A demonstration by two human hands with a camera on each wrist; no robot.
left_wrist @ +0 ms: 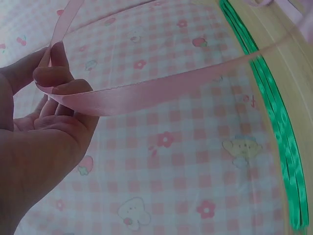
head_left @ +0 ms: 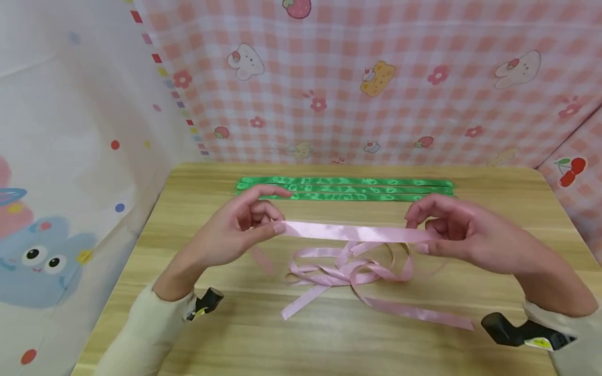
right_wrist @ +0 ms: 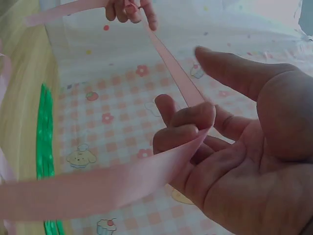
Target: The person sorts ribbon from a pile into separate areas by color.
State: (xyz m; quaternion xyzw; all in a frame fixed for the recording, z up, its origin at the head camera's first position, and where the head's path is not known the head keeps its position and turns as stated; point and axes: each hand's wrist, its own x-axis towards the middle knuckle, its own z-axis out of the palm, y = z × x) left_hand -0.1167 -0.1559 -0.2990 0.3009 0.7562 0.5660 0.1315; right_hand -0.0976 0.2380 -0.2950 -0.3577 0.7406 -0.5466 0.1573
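Note:
A pink ribbon (head_left: 345, 231) stretches nearly level between the two hands, raised over the table. The left hand (head_left: 240, 224) pinches it at the left, with a short tail hanging below; in the left wrist view the ribbon (left_wrist: 142, 93) passes between the fingers. At the other side the right hand (head_left: 463, 230) holds the ribbon. In the right wrist view the ribbon (right_wrist: 98, 186) runs between curled fingers while the thumb stands apart. Beneath the stretched length, a loose heap of pink ribbon (head_left: 334, 274) lies in loops on the table, two ends trailing toward the front.
Several green ribbon strips (head_left: 348, 189) with pale markings lie side by side near the back edge of the wooden table (head_left: 197, 334). Behind rises a pink checked cloth (head_left: 329, 68); a white printed cloth (head_left: 70, 120) hangs at the left. Dark cameras (head_left: 207, 303) sit on both wrists.

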